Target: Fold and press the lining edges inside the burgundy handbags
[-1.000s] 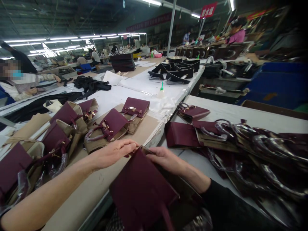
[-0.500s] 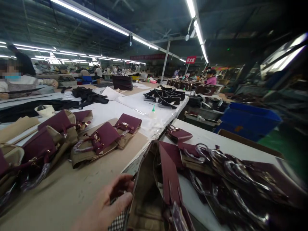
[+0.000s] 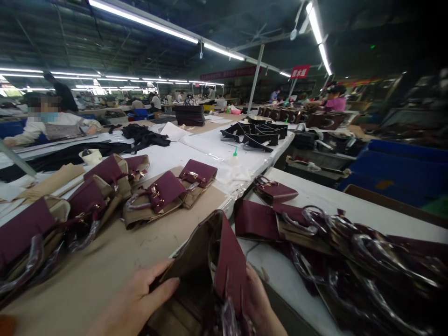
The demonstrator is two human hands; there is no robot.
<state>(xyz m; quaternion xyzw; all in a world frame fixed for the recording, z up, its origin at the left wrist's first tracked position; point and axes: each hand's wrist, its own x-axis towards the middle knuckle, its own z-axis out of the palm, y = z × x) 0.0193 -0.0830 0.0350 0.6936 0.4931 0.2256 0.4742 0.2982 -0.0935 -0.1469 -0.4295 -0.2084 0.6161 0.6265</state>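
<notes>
Factory hall, long strip lights overhead, rows of benches. Left hand (image 3: 140,298) clamped on the left wall of an open burgundy handbag (image 3: 224,261), thumb across the rim. Right hand (image 3: 261,305) lies flat against the bag's outer right wall, fingers hidden behind it, so its grip cannot be told. Bag stands upright, mouth up, at the near edge, over the gap between the tan-covered worktop (image 3: 105,270) and the white table (image 3: 336,200). Tan lining shows; the inside is dark and its contents can't be made out. Bare tan strip of worktop just left of the left hand. Beyond it, a row of finished bags (image 3: 157,198) runs along the worktop's left edge, flaps up, handles wrapped in clear film. On the white table a heap of bags (image 3: 350,252) crowds its near right corner, with bare white along the far edge. Small green-capped bottle (image 3: 235,156) at the worktop's far right edge; black cut pieces (image 3: 259,135) further back. Blue crate (image 3: 402,168) past the white table, contents not visible. Co-worker (image 3: 59,126) seated at the far left edge, another person in pink (image 3: 334,100) well back.
</notes>
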